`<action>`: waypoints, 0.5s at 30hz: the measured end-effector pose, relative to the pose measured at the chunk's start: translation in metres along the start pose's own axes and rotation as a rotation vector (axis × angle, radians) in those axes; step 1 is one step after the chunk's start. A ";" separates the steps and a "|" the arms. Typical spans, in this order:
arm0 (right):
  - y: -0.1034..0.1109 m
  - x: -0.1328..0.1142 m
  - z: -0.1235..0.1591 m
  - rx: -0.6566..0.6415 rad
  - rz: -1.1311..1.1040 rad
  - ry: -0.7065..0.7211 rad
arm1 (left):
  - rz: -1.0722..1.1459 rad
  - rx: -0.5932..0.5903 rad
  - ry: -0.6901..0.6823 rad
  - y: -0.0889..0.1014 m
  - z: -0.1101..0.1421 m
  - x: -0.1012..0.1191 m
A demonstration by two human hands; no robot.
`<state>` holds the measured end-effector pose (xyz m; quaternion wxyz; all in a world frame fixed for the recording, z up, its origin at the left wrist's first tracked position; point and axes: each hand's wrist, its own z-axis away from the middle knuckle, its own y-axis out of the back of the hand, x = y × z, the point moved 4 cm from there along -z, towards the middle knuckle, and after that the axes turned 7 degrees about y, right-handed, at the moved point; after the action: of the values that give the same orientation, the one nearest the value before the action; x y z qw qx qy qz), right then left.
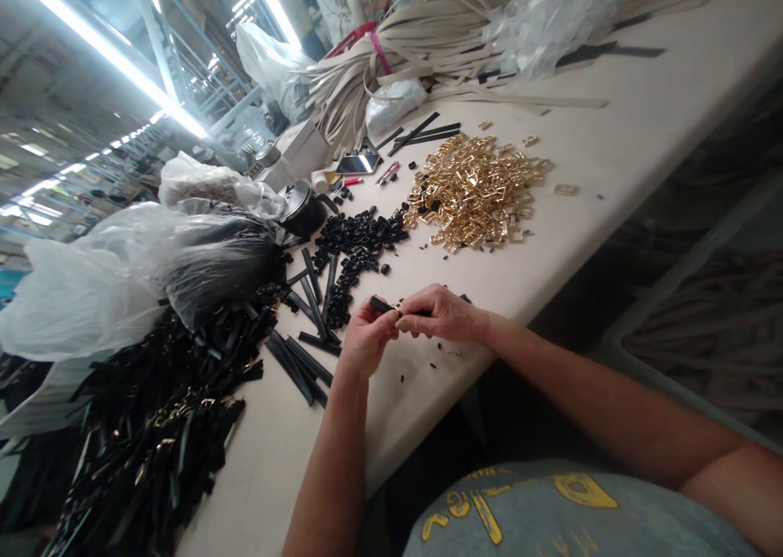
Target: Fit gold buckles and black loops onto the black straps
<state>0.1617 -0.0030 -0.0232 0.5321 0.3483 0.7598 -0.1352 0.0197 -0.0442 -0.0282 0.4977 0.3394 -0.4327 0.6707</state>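
Both hands meet over the front part of the table. My left hand (367, 333) is closed on a short black strap (380, 304), whose end sticks out past the fingers. Pressed against it from the right, my right hand (441, 312) pinches the same strap. A bit of gold metal, seemingly a buckle (397, 309), shows between the fingertips; most of it is hidden. Loose black straps (299, 365) lie just left of my left hand. Beyond the hands are a heap of small black loops (358, 243) and a heap of gold buckles (477, 190).
At the left is a large pile of black straps with gold buckles (165, 426), beside plastic bags (122, 271). A black mug (303, 208), a phone (358, 164) and a beige strap bundle (391, 43) lie further back. The table edge (550, 296) runs diagonally on the right.
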 end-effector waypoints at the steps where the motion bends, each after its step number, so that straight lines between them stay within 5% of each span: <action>1: 0.000 0.001 0.000 0.010 0.004 -0.017 | -0.010 0.000 -0.009 -0.001 0.000 0.000; 15: 0.002 0.005 -0.001 0.122 0.226 -0.014 | -0.042 -0.073 0.028 0.002 0.008 0.004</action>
<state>0.1614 0.0016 -0.0270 0.5269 0.4626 0.7023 -0.1228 0.0168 -0.0503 -0.0222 0.5296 0.3205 -0.4430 0.6486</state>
